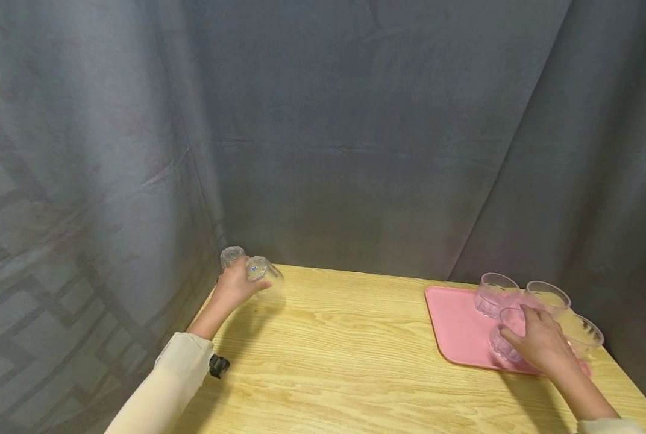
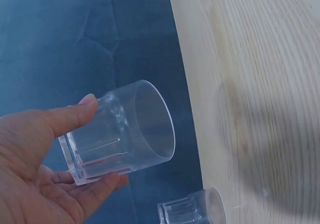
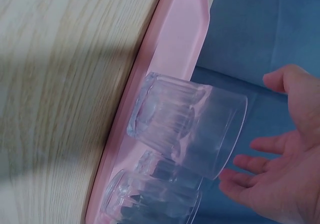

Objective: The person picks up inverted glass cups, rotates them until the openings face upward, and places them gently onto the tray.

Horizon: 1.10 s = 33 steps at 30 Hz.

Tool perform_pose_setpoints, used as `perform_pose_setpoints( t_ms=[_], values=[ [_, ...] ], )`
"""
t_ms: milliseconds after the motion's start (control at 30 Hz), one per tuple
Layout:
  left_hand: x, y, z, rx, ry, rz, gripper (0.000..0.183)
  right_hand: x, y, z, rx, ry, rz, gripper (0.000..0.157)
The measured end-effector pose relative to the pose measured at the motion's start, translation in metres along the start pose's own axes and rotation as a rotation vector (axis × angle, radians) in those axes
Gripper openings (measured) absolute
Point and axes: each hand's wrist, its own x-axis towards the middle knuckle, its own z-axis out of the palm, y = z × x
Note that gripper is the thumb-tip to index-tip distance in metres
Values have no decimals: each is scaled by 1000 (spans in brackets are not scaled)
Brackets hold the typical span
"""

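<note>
My left hand (image 1: 235,286) grips a clear faceted cup (image 1: 258,269) near its base. The cup is tilted, base up, with its rim toward the wooden table; the left wrist view shows thumb and fingers on opposite sides of it. A second clear cup (image 1: 231,255) stands upside down just behind that hand. Over the pink tray (image 1: 458,325), my right hand (image 1: 544,342) has its fingers spread beside the rim of an upright clear cup (image 1: 504,346). In the right wrist view a gap shows between thumb and that cup (image 3: 190,124).
More upright clear cups stand on the tray, one at the back left (image 1: 495,292), one at the back (image 1: 551,293) and one at the right (image 1: 583,331). Grey curtains (image 1: 334,150) hang behind and beside the table (image 1: 344,349).
</note>
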Motion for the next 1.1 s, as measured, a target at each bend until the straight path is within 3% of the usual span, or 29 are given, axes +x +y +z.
perform_pose_setpoints(
  t_ms=[400, 833, 1100],
  values=[
    [-4, 6, 6, -39, 17, 67, 84, -6, -17, 3, 29, 77, -48, 74],
    [-12, 16, 15, -119, -24, 50, 91, -13, -32, 8, 91, 117, -82, 72],
    [-19, 26, 24, -169, 2, 44, 86, -15, -48, 11, 123, 146, -103, 69]
  ],
)
